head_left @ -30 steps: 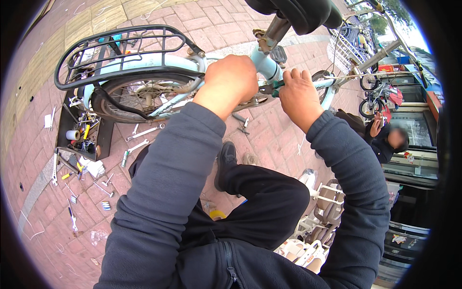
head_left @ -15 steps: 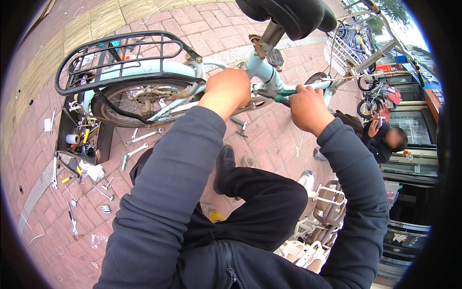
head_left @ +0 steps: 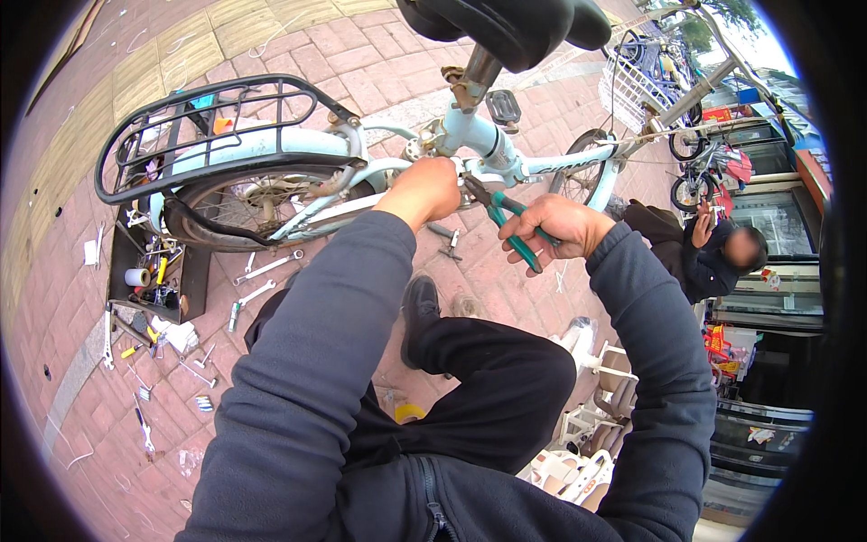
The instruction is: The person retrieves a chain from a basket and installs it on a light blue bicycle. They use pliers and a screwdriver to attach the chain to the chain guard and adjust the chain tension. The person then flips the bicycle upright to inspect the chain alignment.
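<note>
A light blue bicycle [head_left: 488, 140] stands across the upper part of the view, with its black saddle [head_left: 515, 25] at the top and a black rear rack [head_left: 230, 126] at the left. My left hand [head_left: 426, 191] is closed against the frame just below the seat tube; whatever its fingers grip is hidden. In my right hand [head_left: 564, 224] is a pair of green-handled pliers [head_left: 497, 214], the handles spread apart. Their dark jaws point up and left, close beside my left hand.
Left of me sits a black toolbox [head_left: 194, 280] with tools and a tape roll. Wrenches [head_left: 269, 267], screwdrivers and other tools lie on the brick paving. Cream-coloured parts [head_left: 578, 465] are by my right knee. A person in dark clothes [head_left: 709, 257] is at the right, near parked bikes.
The pliers have moved left and down, away from the frame toward my left hand, and their handles now show fully. My left hand has shifted slightly downward. The view has moved a little.
</note>
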A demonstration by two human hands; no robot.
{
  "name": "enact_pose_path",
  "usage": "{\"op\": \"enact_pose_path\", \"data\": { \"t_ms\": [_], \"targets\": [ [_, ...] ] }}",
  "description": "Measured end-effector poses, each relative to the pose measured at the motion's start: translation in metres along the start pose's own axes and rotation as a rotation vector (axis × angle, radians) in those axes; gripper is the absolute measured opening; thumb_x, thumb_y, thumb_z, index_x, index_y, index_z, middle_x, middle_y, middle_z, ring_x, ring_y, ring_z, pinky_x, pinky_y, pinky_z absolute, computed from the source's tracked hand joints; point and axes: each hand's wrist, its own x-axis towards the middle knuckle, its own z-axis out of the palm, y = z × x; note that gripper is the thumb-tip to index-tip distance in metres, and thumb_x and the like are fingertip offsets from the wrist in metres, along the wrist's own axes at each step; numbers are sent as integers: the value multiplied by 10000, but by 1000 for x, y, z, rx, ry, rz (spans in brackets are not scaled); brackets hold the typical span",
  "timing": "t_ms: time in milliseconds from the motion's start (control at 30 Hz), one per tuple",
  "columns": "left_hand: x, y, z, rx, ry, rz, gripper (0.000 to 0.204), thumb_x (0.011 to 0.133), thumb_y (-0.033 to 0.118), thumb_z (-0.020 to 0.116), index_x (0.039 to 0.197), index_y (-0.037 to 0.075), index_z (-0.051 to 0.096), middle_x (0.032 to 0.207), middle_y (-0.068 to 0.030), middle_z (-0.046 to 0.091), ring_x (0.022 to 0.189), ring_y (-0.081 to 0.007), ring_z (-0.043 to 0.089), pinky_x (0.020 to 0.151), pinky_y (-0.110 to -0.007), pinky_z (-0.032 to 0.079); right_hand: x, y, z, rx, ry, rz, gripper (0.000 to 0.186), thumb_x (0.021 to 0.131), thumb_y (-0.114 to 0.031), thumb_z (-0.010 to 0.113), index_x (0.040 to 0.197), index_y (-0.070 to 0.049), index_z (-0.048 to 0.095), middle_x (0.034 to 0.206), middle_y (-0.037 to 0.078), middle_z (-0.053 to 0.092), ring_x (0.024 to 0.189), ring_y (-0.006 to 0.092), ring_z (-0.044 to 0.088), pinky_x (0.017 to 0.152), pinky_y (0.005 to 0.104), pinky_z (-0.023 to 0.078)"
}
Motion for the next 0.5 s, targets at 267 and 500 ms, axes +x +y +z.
{"op": "enact_pose_path", "data": {
  "t_ms": [267, 500],
  "targets": [
    [14, -1, 13, -19, -4, -8, 289, 855, 89, 580, 1056, -37, 744, 1122, -277, 712, 1077, -407, 693, 917, -459, 556, -1, -34, 1, -56, 68, 80, 287, 897, -157, 659, 1048, 87, 672, 955, 222, 695, 878, 390, 736, 728, 612, 600],
    [19, -2, 13, 39, 15, 53, 287, 854, 110, 575, 1025, -34, 755, 1091, -269, 719, 1055, -409, 695, 911, -450, 555, 1, -61, 6, -148, 156, 144, 270, 910, -189, 610, 967, 72, 652, 897, 259, 674, 817, 363, 732, 718, 531, 608]
  ]
}}
